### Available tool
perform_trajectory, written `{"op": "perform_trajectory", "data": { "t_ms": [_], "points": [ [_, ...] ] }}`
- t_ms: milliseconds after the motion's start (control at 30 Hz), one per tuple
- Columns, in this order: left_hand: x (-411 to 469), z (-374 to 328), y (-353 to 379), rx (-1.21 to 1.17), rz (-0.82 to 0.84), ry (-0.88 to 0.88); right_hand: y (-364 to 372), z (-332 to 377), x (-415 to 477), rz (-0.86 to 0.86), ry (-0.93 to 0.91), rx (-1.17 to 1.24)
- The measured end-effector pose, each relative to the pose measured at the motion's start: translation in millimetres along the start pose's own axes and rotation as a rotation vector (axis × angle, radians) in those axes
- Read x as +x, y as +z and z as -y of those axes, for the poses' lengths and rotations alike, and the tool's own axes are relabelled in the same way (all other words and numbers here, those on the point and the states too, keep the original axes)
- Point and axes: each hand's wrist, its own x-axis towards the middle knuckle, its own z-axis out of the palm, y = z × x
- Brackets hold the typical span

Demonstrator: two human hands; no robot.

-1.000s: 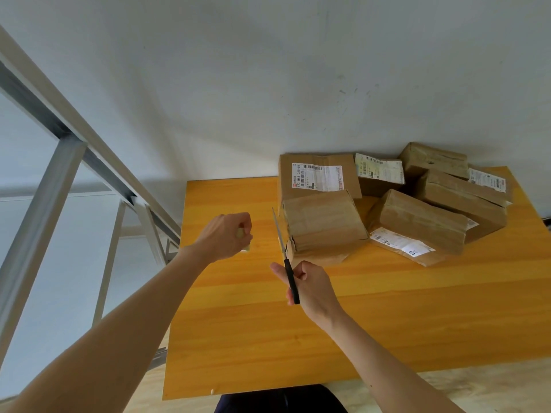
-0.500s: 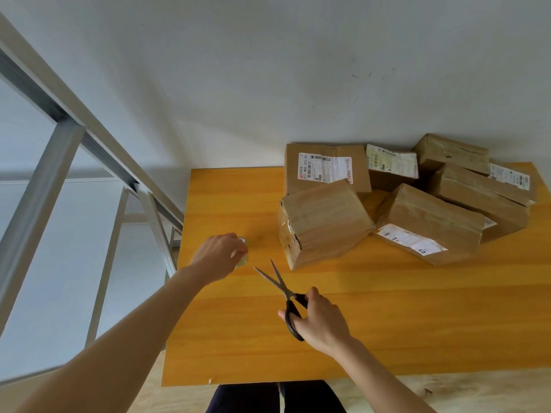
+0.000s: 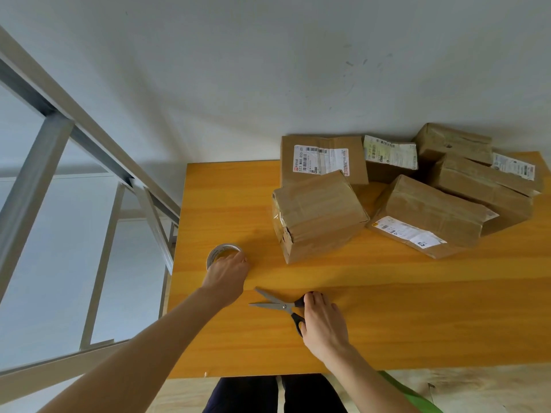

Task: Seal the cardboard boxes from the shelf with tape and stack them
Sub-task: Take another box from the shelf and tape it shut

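Tape roll [image 3: 222,252] lies flat on the tabletop [image 3: 417,317] near its left edge. My left hand [image 3: 228,275] curls its fingers over the near rim, gripping it. My right hand [image 3: 323,321] rests, fingers fairly straight, on the black handles of the scissors [image 3: 278,305], whose blades are parted on the tabletop. A taped cardboard box [image 3: 319,216] sits just beyond, with more cardboard boxes [image 3: 432,210] clustered back right by the wall.
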Motion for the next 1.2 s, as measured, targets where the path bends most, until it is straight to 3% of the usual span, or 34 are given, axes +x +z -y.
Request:
{"op": "perform_trajectory", "data": {
  "t_ms": [133,200,300,400,500,567,700,767,833,900,1000,1200],
  "points": [
    [-4.0,-10.5,-7.5,-0.057,-0.074,-0.106,-1.9,-1.2,1.9,-0.013,-0.005,-0.014],
    [-10.3,-22.3,-22.4,-0.281,-0.345,-0.162,-0.2,-1.7,2.0,-0.025,-0.009,-0.029],
    [-16.7,-60.4,-56.9,-0.621,-0.734,-0.078,2.2,-0.6,2.0,-0.031,-0.021,-0.040],
    [-8.9,-102.2,-85.7,-0.845,-0.732,-0.038,1.2,1.7,0.7,-0.027,-0.031,-0.020],
    [6.5,-125.9,-101.9,-1.078,-0.612,-0.193,-12.8,0.3,-5.1,-0.090,-0.027,0.071],
    [14.3,-131.8,-103.3,-1.116,-0.577,-0.276,-32.5,-1.3,-9.5,-0.309,-0.044,0.160],
    [18.9,-130.2,-97.0,-1.159,-0.535,-0.304,-85.5,-6.6,-3.1,-0.929,0.084,0.518],
    [18.4,-125.9,-95.7,-1.204,-0.524,-0.306,-117.3,-10.0,4.4,-1.068,0.031,0.551],
    [18.3,-121.4,-94.0,-1.238,-0.528,-0.285,-144.3,-7.2,12.2,-0.995,-0.123,0.407],
    [19.3,-118.0,-93.0,-1.238,-0.536,-0.227,-162.9,-1.2,20.8,-0.760,-0.266,0.246],
    [19.0,-113.0,-89.4,-1.201,-0.565,-0.169,-171.3,3.1,31.1,-0.470,-0.307,0.028],
    [11.4,-97.7,-82.5,-1.107,-0.580,-0.291,-167.5,-9.4,35.9,-0.495,-0.239,-0.079]
  ]
}}
